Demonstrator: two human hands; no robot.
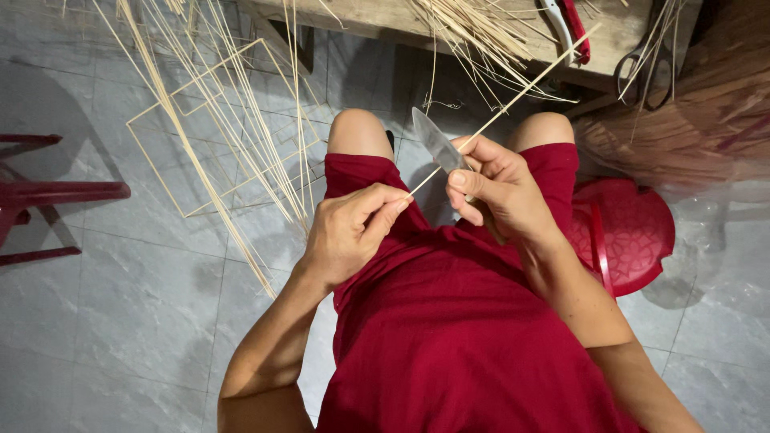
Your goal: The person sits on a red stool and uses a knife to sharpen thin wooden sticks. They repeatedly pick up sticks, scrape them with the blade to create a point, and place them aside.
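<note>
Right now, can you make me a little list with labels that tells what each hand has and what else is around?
left hand: pinches the near end of a thin pale bamboo stick
right hand: grips a grey metal knife blade, laid against the stick
stick: slants up to the right, past the knees
clothing: dark red garment
seat: red plastic stool on the right
floor: grey tiled floor with a loose bundle of pale bamboo strips
bench: wooden bench on top, holding more strips and metal scissors

Single head-worn view: looks steeply down, close over lap and hands, tiled floor (144,321) around, bench edge (449,32) at top.
</note>
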